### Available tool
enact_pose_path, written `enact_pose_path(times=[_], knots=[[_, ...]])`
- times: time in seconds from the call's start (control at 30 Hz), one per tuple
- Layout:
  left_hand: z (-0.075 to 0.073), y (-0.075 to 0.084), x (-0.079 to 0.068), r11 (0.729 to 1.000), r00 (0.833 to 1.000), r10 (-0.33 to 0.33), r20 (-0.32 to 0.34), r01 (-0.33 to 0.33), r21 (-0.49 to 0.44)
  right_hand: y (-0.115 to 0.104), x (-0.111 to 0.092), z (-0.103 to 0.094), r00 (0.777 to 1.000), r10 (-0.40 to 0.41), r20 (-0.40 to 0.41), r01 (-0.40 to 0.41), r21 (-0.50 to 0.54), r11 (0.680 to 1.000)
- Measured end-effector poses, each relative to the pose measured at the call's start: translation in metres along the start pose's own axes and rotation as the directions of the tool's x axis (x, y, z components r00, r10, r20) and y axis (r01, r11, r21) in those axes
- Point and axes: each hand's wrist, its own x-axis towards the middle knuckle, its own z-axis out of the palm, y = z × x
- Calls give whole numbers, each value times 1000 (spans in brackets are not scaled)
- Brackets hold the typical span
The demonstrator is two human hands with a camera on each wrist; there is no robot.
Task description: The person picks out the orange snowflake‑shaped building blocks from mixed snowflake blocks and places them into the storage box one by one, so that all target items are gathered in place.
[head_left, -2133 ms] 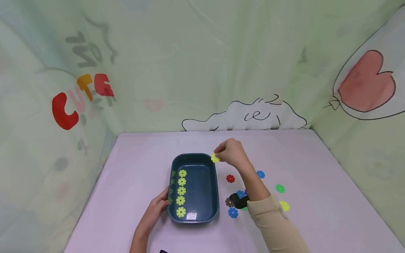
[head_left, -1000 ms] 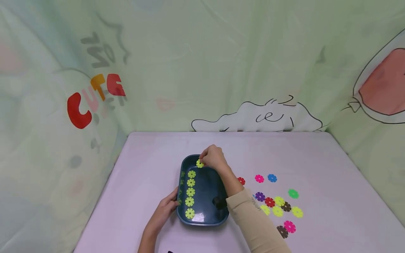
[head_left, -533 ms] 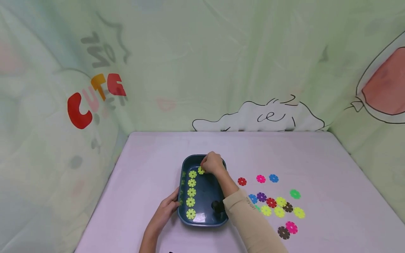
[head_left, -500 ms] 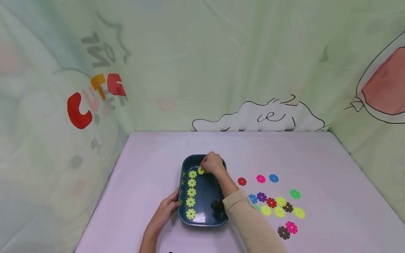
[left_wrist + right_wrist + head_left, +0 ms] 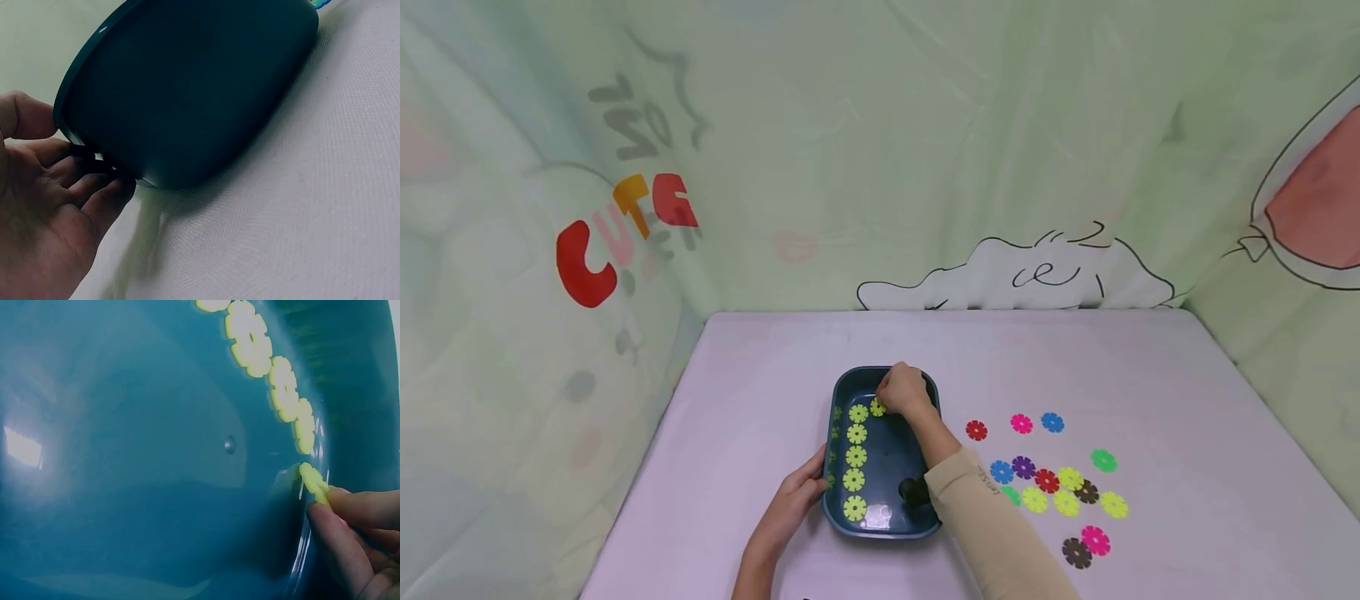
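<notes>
A dark blue oval-cornered tray (image 5: 891,454) sits on the table with a column of yellow notched snowflake discs (image 5: 856,457) along its left side. My left hand (image 5: 790,500) grips the tray's left edge; in the left wrist view its thumb is at the rim and the fingers bend against the outer wall (image 5: 187,94). Inside the tray's far end, my right hand (image 5: 906,390) pinches another yellow snowflake disc (image 5: 314,481) between thumb and finger. That disc is tilted, low by the tray floor, just right of the column's far end. Part of it is hidden by the fingers.
Right of the tray lie loose discs: a red disc (image 5: 976,430), a pink disc (image 5: 1021,423), a blue disc (image 5: 1052,422), a green disc (image 5: 1104,460), a brown disc (image 5: 1077,552) and several others, including yellow ones (image 5: 1066,502). A printed fabric wall (image 5: 790,167) stands behind the table.
My right hand has brought the yellow disc from over the tray's far right rim leftward and down inside, beside the column. My left hand stays on the tray; the head view has shifted slightly.
</notes>
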Motion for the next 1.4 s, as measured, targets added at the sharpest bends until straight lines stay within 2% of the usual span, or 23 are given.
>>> enact_pose_path(times=[0.2,0.4,0.7,0.97,1.4], knots=[[0,1,0,1000,1000,-10,-4,10,-12,3,2,3,1000,-1,-11,1,-23,1000],[0,0,0,1000,1000,-2,-1,2,-21,4,2,6,999,-39,-35,37,-39,999],[1,2,0,1000,1000,-6,-5,6,-10,1,-1,6,996,-67,-61,60,-115,992],[1,1,0,1000,1000,-13,-3,13,-2,1,-2,8,997,-62,-46,55,-130,990],[1,-1,0,1000,1000,-1,4,1,-6,-15,-17,-10,998,-65,11,66,-163,984]])
